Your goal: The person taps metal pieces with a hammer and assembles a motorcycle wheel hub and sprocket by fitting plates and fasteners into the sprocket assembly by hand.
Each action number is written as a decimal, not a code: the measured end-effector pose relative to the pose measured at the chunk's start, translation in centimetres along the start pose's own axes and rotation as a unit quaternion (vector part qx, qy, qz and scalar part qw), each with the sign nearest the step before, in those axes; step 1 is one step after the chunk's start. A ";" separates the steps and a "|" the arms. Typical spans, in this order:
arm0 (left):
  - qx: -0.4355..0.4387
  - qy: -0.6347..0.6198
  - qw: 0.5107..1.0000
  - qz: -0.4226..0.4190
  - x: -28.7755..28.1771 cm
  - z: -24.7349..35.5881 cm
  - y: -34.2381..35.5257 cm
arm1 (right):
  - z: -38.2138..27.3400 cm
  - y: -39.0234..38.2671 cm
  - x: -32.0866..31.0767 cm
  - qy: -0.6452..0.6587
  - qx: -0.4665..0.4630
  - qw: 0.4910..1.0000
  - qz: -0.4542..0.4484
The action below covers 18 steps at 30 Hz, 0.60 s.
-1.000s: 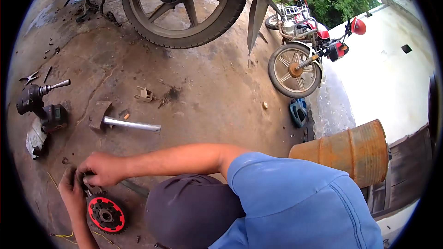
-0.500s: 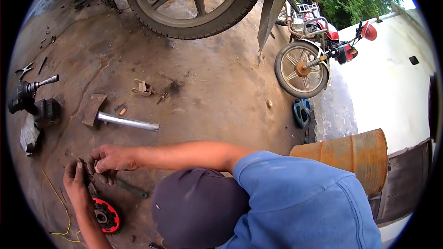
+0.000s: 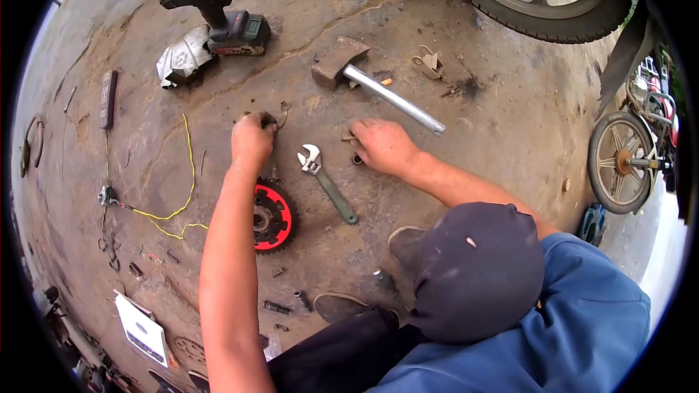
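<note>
My hands are out of view. A crouched person in a dark cap [image 3: 477,269] and blue shirt fills the lower right, both forearms stretched forward. Their left hand [image 3: 253,142] has curled fingers by small dark metal bits. Their right hand [image 3: 382,145] pinches near a thin brass-coloured piece, beside a small socket [image 3: 357,159]. An adjustable wrench [image 3: 331,193] lies between the arms. A red-and-black sprocket hub [image 3: 280,215] is partly behind the left forearm. Farther up lie a hammer head [image 3: 335,58] with a metal handle and a cordless impact wrench [image 3: 237,33].
A motorcycle wheel [image 3: 539,25] stands at top right, another motorcycle [image 3: 622,164] beyond at right. Yellow wire [image 3: 188,160], small tools, parts and a white board-like item [image 3: 142,327] lie at left. A blue container [image 3: 590,222] sits by the pale wall.
The view has swung left, so the floor objects appear farther right and more of the left side shows. The person's hands, earlier together, are now apart, with the adjustable wrench visible between them.
</note>
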<state>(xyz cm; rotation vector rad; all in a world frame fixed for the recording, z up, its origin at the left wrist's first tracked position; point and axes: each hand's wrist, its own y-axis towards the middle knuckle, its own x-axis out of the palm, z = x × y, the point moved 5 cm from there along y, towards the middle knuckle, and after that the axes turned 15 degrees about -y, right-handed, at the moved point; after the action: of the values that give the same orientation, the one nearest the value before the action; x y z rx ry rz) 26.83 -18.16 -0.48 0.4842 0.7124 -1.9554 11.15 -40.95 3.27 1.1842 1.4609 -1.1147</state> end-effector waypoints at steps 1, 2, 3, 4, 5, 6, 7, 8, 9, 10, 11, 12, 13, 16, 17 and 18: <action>-0.014 0.033 0.999 0.018 -0.7 -0.7 -0.5 | -0.6 0.4 0.4 0.010 -0.013 1.000 0.002; -0.033 0.025 0.999 0.024 -1.3 -1.4 -0.7 | -0.8 0.8 1.0 -0.009 -0.003 0.999 -0.033; -0.048 0.014 0.998 0.028 -1.5 -2.1 -0.8 | -0.9 1.0 1.0 -0.031 0.010 0.997 -0.067; -0.047 0.003 0.998 0.032 -1.8 -2.2 -1.0 | -1.1 1.2 0.8 -0.027 0.014 0.997 -0.074; -0.045 -0.009 0.998 0.035 -1.9 -2.3 -1.3 | -1.1 1.4 0.3 -0.025 0.003 0.997 -0.071; -0.052 -0.027 0.998 0.026 -2.1 -2.0 -1.2 | -0.7 1.7 -1.6 -0.048 -0.008 0.999 -0.001; -0.056 -0.029 0.997 0.034 -2.7 -2.4 -1.4 | -0.9 1.9 -3.8 -0.069 -0.018 0.995 0.066; -0.057 -0.042 0.997 0.035 -3.2 -2.7 -1.5 | -0.7 2.6 -6.0 -0.097 0.003 0.988 0.121; -0.055 -0.058 0.996 0.033 -3.3 -2.6 -1.5 | 0.1 3.4 -8.1 -0.126 0.028 0.976 0.175; -0.077 -0.084 0.993 0.013 -3.4 -2.6 -1.4 | 1.9 4.4 -8.4 -0.162 0.058 0.967 0.185; -0.083 -0.082 0.993 0.020 -3.8 -3.3 -1.9 | 3.7 6.3 -7.1 -0.157 0.051 0.968 0.187; -0.077 -0.086 0.993 0.006 -3.3 -3.2 -1.8 | 7.0 8.5 -5.1 -0.056 0.116 0.991 0.024; -0.073 -0.086 0.994 -0.003 -3.1 -3.5 -1.8 | 8.7 9.8 -2.9 0.049 0.172 0.974 -0.139; -0.079 -0.140 0.987 0.004 -3.7 -5.4 -1.7 | 7.2 11.0 0.6 0.441 0.256 0.789 -0.344; -0.085 -0.185 0.979 -0.001 -3.7 -5.7 -1.4 | 7.5 11.2 1.1 0.377 0.214 0.850 -0.299; -0.092 -0.191 0.977 0.015 -4.0 -6.3 -1.5 | 6.4 11.6 0.6 0.351 0.199 0.870 -0.285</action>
<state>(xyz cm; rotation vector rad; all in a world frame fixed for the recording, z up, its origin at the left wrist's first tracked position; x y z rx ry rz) 27.59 -10.79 -2.41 0.0018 0.6233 -1.8597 23.27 -45.69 0.49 1.6032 2.3240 -1.5205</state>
